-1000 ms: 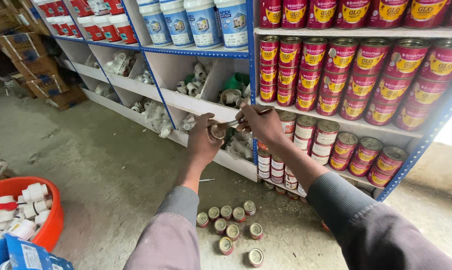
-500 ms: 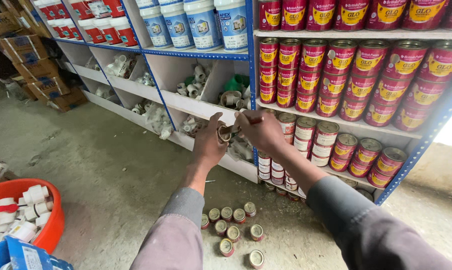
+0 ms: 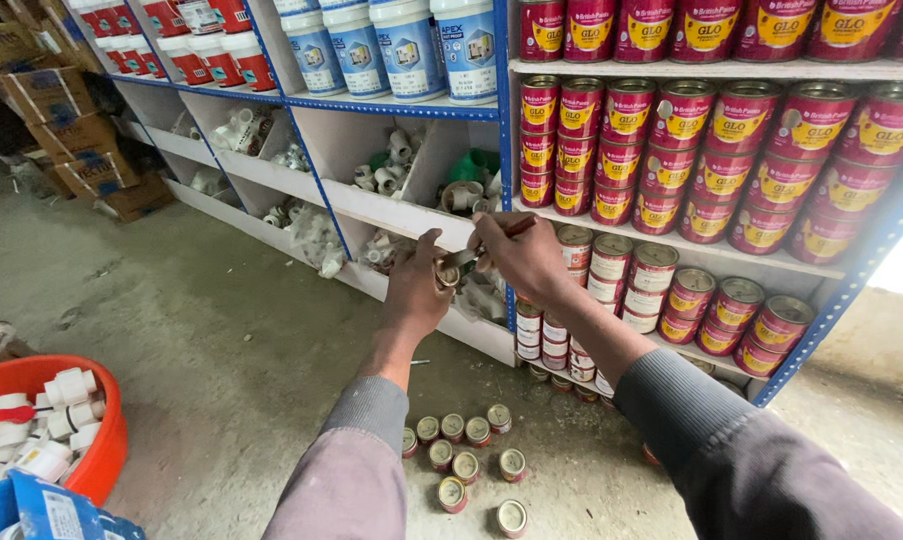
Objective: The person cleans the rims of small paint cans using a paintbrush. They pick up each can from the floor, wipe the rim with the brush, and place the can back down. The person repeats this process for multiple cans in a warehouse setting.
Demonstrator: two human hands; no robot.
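Holding a small round tin (image 3: 446, 274) up in front of the shelving, the left hand (image 3: 417, 290) has its fingers curled around the tin's side, thumb up near the rim. The right hand (image 3: 522, 255) is closed on a slim tool (image 3: 492, 240) (a dark handle with a flat metal end, though its exact kind is hard to tell), and that metal end reaches to the top of the tin. Both hands sit close together at the height of the lower shelves, and both arms wear grey sleeves (image 3: 372, 420).

Behind the hands, a blue-framed shelf unit (image 3: 505, 150) carries rows of red paint cans (image 3: 672, 150) stacked several deep on the right. To the left, white shelf compartments hold white pipe fittings (image 3: 392, 165) and a few green ones (image 3: 472, 165), with large white and blue tubs (image 3: 402, 45) on the shelf above and red-and-white tubs (image 3: 202, 50) farther left.

On the concrete floor (image 3: 202, 330) below the arms lies a cluster of small tins (image 3: 462, 455), lids up, just in front of the bottom shelf. A red basin (image 3: 102, 440) of white fittings sits at the lower left, well apart from the hands, with a blue box (image 3: 32, 510) beside it. Cardboard boxes (image 3: 72, 140) are stacked at the far left.
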